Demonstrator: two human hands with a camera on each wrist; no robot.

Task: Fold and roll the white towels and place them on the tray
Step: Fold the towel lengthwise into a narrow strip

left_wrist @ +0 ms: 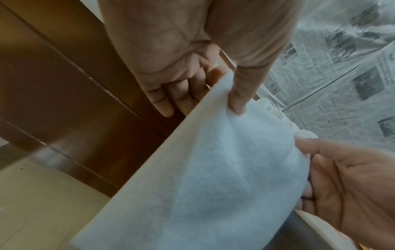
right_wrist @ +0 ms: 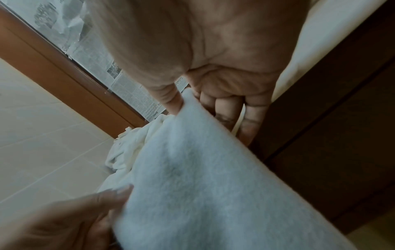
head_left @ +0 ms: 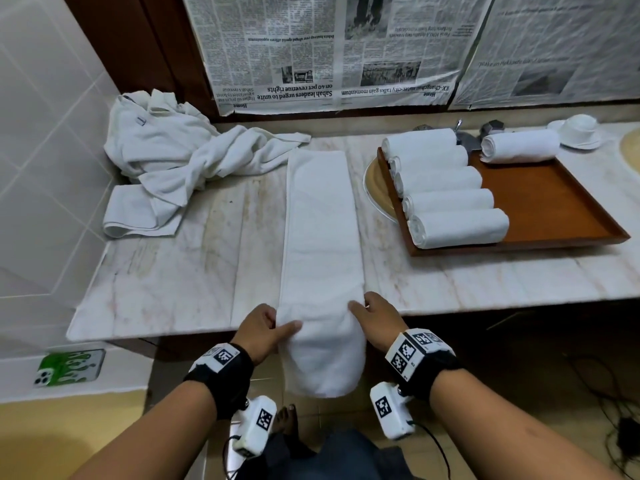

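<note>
Long folded towel (head_left: pixel 320 237) lengthwise away along counter (head_left: pixel 180 271), near end pinched by both hands (head_left: pixel 322 327).

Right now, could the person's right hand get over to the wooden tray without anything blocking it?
Probably yes. The wooden tray lies to the right of the right hand, with only bare marble counter between them. But that hand grips the folded towel at the counter's near edge, so it would carry or release it first.

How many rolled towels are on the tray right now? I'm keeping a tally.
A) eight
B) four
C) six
C: the head view shows five rolled towels in a row along the left of the tray, plus a sixth roll at its far edge.
</note>
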